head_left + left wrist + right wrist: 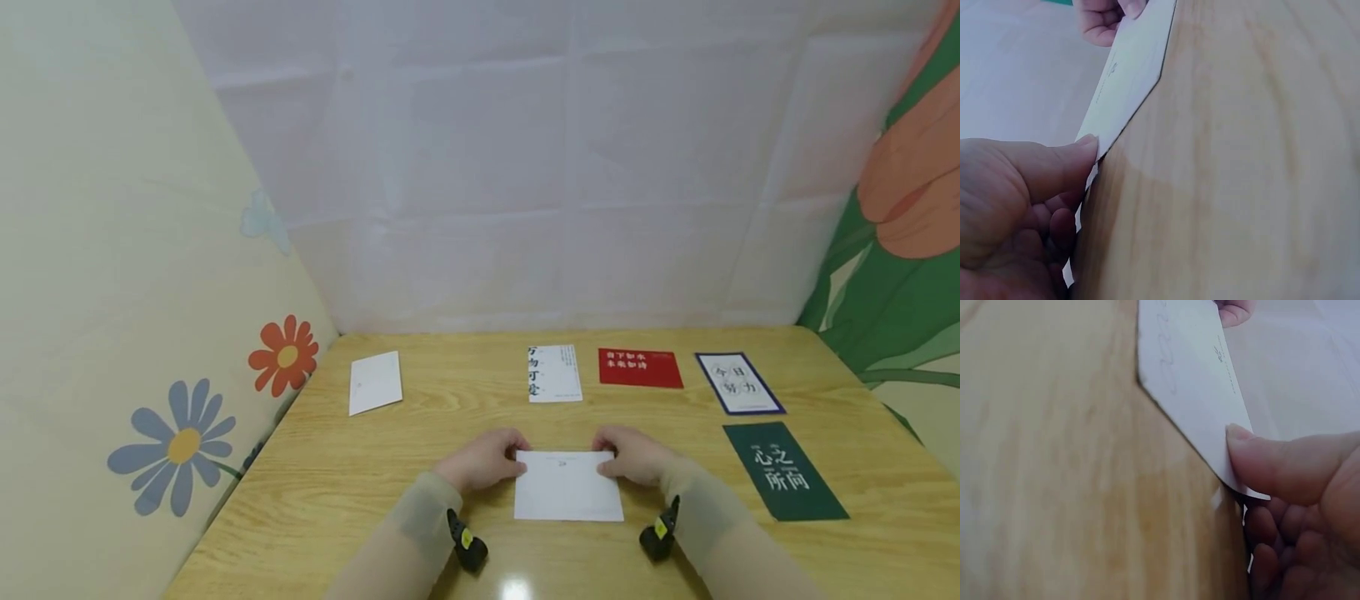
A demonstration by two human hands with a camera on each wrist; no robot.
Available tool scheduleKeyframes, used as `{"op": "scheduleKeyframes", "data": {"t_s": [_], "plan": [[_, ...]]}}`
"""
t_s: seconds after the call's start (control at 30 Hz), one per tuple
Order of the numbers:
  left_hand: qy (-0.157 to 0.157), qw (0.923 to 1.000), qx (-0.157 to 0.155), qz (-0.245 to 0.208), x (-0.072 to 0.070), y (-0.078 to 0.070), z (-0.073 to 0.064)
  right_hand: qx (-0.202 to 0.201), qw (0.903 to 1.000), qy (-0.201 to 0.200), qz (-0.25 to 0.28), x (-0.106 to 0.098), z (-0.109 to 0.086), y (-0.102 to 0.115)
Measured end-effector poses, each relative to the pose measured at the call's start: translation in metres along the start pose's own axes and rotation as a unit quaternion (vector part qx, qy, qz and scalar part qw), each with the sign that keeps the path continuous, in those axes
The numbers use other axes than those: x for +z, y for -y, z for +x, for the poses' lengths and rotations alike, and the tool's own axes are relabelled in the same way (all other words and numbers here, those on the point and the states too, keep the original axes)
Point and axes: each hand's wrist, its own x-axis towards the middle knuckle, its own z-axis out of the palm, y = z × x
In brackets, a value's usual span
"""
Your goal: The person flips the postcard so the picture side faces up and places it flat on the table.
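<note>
A white card (pixel 568 490) with small print near its far edge lies in front of the person, between the two hands. The left hand (pixel 486 461) pinches its far left corner; in the left wrist view the thumb (pixel 1079 159) presses on top with fingers curled beneath. At the far right corner, the right hand (pixel 632 456) pinches in the same way, its thumb (pixel 1272 459) on the upper face in the right wrist view. The card's near edge seems close to the wooden tabletop (pixel 450 400); whether it touches cannot be told.
Another white card (pixel 376 383) lies at the back left. Further along are a white card with black characters (pixel 555 373), a red card (pixel 641 368), a blue-bordered card (pixel 739 383) and a green card (pixel 784 471). Cloth walls (pixel 465 167) enclose the table's back and sides.
</note>
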Motion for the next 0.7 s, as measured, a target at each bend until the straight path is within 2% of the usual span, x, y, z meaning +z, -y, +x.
{"op": "scheduleKeyframes", "data": {"t_s": [0.1, 0.23, 0.7], "plan": [[-0.014, 0.9993, -0.014, -0.033, 0.0006, -0.0015, 0.0003, 0.012, 0.9997, -0.010, 0.021, 0.0005, 0.0007, -0.0009], [-0.025, 0.9983, -0.022, -0.048, 0.0010, -0.0027, 0.0009, 0.020, 0.9983, -0.025, 0.048, -0.0011, 0.0008, -0.0008], [-0.034, 0.9983, -0.023, -0.042, -0.0049, -0.0070, 0.0005, 0.020, 0.9948, -0.048, 0.088, -0.0063, -0.0005, -0.0014]]}}
